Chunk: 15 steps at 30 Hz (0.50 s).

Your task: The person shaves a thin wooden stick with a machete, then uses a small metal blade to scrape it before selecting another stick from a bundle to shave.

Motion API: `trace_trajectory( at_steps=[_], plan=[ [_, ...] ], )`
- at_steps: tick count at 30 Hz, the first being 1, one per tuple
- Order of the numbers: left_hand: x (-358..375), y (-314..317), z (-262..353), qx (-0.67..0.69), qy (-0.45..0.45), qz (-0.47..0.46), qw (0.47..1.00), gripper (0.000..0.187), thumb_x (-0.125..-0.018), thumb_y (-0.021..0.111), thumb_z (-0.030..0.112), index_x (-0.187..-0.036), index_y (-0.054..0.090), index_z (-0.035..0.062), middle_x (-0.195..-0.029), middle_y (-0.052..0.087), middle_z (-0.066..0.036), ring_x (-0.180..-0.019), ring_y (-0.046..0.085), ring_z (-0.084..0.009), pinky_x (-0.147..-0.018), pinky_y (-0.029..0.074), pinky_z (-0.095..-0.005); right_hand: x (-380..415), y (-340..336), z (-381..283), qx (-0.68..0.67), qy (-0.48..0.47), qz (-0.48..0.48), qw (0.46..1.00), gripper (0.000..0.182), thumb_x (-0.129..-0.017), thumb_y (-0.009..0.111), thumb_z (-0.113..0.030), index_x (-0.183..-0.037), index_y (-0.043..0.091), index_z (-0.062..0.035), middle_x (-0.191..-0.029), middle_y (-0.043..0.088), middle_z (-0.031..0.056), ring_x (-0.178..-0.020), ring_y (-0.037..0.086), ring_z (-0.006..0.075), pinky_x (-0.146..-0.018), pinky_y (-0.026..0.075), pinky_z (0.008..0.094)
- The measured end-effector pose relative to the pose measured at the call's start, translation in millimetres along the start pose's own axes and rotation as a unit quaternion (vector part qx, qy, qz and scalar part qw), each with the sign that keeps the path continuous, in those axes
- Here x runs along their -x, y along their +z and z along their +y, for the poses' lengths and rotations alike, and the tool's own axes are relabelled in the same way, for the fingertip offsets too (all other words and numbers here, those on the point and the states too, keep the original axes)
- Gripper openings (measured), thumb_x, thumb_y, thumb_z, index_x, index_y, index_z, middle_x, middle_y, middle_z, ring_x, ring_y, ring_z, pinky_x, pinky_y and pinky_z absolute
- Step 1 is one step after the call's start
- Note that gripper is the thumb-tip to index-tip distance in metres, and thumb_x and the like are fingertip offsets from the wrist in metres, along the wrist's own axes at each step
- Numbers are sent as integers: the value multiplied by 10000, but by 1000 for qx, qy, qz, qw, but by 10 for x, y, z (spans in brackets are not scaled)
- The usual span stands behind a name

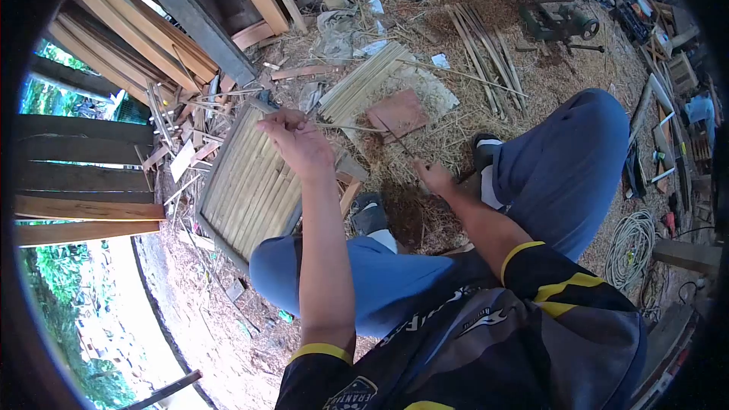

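My left hand [300, 144] is raised over the upper right edge of a framed panel of bamboo strips [254, 175], with its fingers bent together round the end of a thin bamboo strip [349, 127]. The strip runs right toward a reddish-brown block [397, 115]. My right hand [434, 178] is closed on the handle of a thin dark blade [395, 137], whose far end reaches over the block. Beyond the block, a bundle of bamboo strips [361, 80] lies on a pale sheet on the ground.
Planks [137, 23] lean at the upper left. Several long sticks [486, 61] lie on the shavings, near a green metal vise [558, 23]. A coiled rope [630, 250] is at the right. My feet flank the work spot.
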State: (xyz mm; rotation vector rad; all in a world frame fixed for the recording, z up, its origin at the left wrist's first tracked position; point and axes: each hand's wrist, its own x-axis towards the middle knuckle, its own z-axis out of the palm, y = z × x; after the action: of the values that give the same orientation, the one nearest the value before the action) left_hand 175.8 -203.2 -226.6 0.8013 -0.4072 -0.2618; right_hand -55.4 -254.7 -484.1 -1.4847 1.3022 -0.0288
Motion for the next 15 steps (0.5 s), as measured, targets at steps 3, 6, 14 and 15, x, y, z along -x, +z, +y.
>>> trace_trajectory(
  at_steps=[3, 6, 14, 15],
  plan=[
    [49, 27, 8, -4, -21, 20, 1000, 544, -1039, 457, 623, -818, 399, 128, -704, 301, 35, -677, 284, -104, -647, 247, -285, 83, 4, -12, 61, -103, 62, 991, 747, -994, 448, -640, -936, 706, 59, -819, 694, 299, -858, 696, 466, -818, 517, 545],
    [109, 82, 86, -19, -30, 29, 999, 564, -1032, 461, 632, -798, 372, 127, -699, 305, 30, -677, 285, -107, -648, 245, -291, 192, 272, 9, 74, -95, 116, 986, 753, -994, 428, -653, -959, 713, 44, -852, 692, 313, -890, 691, 469, -839, 517, 546],
    [100, -29, -29, -1, -10, -2, 1000, 560, -1030, 475, 626, -812, 395, 116, -702, 311, 20, -683, 287, -112, -646, 255, -296, -108, 208, 278, 101, -64, 84, 989, 757, -998, 431, -650, -968, 701, 57, -814, 681, 300, -875, 705, 446, -829, 523, 531],
    [83, -16, -30, -2, -12, -16, 1000, 560, -1029, 477, 626, -815, 399, 115, -705, 312, 19, -684, 287, -112, -648, 256, -296, 14, 193, 79, 59, -64, 63, 994, 788, -984, 439, -670, -979, 707, 71, -863, 685, 317, -914, 701, 454, -848, 524, 524]
  ],
)
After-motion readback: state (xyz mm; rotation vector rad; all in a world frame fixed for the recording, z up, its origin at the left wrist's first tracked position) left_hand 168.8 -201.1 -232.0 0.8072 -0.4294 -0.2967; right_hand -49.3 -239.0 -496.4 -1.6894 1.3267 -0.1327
